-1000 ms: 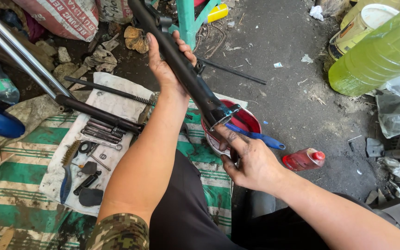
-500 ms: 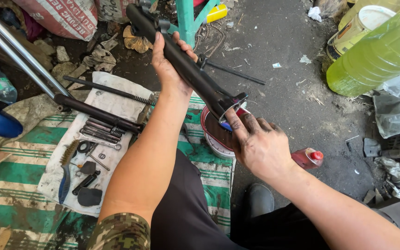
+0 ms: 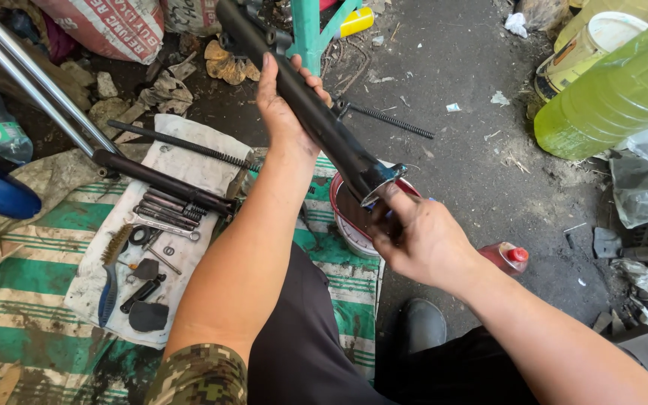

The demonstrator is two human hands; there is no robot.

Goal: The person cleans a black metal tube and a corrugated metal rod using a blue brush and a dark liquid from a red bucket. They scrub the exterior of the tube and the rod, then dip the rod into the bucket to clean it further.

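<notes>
Grimy concrete floor (image 3: 474, 112) here, with a green-and-white striped mat (image 3: 31, 285) spread over it and a dirty white cloth (image 3: 189, 161) on top carrying small parts, a wire brush (image 3: 111, 274) and a spanner (image 3: 163, 225). At 2 o'clock there's a big bottle of yellow-green liquid (image 3: 616, 90). At 10 o'clock two shiny chrome tubes (image 3: 28, 79) slant into a dark lower leg (image 3: 166, 184) that lies on the cloth, and a long spring rod (image 3: 174, 142) sits just above it.

We're holding a black fork tube (image 3: 316, 112) tilted, upper end toward 11 o'clock, lower end right over a red-rimmed bowl (image 3: 350, 225) near the middle. Our left hand (image 3: 283, 101) is wrapped around the tube's mid-section, palm under, fingers curled over the top, forearm running straight up from the bottom of the view. Our right hand (image 3: 418, 240) comes in from 4 o'clock, and its fingers are pinched at the tube's lower end, right by the metal lug (image 3: 384, 180). We can't see what, if anything, is between those fingertips.

What could go sideways, as we see it: everything looks greasy, so the tube could slide through the left hand and drop into the bowl, tipping it. Anything dripping out could miss the bowl if the tilt wanders. That lug edge also looks sharp enough to nick a finger. And the small red-capped bottle (image 3: 508, 259) at 4 o'clock sits close to our right wrist, easy to knock over.
</notes>
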